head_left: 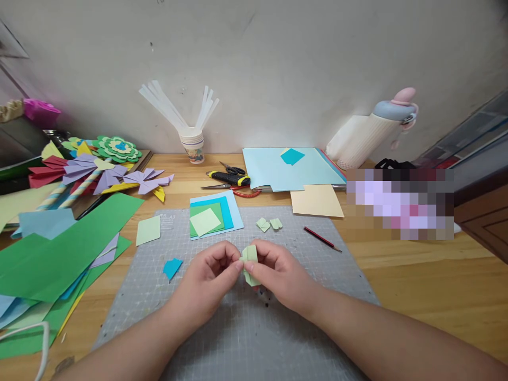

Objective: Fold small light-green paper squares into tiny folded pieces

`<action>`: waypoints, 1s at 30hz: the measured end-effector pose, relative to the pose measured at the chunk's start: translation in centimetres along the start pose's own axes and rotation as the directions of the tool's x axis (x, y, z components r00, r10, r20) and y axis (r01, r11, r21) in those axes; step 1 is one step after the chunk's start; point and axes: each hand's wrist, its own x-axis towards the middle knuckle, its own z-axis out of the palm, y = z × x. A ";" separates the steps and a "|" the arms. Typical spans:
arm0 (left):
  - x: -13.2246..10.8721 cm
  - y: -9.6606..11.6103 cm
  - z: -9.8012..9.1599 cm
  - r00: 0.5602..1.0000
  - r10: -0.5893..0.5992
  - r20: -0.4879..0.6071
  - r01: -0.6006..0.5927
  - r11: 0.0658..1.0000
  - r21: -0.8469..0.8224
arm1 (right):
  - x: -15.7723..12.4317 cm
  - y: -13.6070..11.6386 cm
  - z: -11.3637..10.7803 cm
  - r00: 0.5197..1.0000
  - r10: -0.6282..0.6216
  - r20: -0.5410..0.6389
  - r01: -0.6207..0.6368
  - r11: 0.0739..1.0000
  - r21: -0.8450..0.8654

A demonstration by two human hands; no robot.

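Between my two hands is a small folded piece of light green paper [251,255], held over the grey cutting mat [222,338]. My left hand [216,272] pinches its left edge between thumb and forefinger. On the right side my right hand [280,272] grips it, thumb pressed on the front. Just beyond the hands lie two small folded light green pieces [263,225]. A stack of blue and green paper squares [234,211] sits past my left hand, a light green square on top. A blue folded paper scrap [172,269] lies left of that hand.
A pencil [322,239] lies at the mat's right. Scissors [232,168], a utility knife [228,178] and a paper cup [192,145] with white strips stand or lie behind. Green sheets [71,254] and paper flowers [119,149] crowd the left; a bottle [375,132] leans at the back right.
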 end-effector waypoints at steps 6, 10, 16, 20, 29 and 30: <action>0.3 0.0 0.1 0.997 -0.041 -0.064 0.039 0.998 -0.039 | 0.2 0.2 -0.2 0.999 -0.020 -0.025 0.019 0.999 -0.037; 0.4 0.1 0.0 0.991 -0.081 -0.104 0.075 0.995 -0.064 | 0.2 0.4 -0.3 0.998 -0.022 -0.062 0.017 0.997 -0.078; 0.3 -0.2 -0.5 0.988 -0.155 0.007 0.152 0.952 -0.267 | 0.2 0.2 -0.2 0.999 -0.008 -0.049 0.006 0.999 -0.038; 0.5 -0.4 -0.8 0.974 -0.199 0.108 0.225 0.900 -0.373 | 0.2 -0.3 -0.1 1.000 -0.003 -0.016 0.004 1.000 0.027; 0.6 -0.8 -0.9 0.971 -0.206 0.121 0.236 0.902 -0.360 | 0.2 0.4 -0.3 0.999 -0.031 -0.020 0.030 0.999 -0.034; 0.6 -0.8 -0.9 0.970 -0.208 0.121 0.239 0.902 -0.360 | 0.2 0.4 -0.3 0.999 -0.031 -0.021 0.030 0.999 -0.040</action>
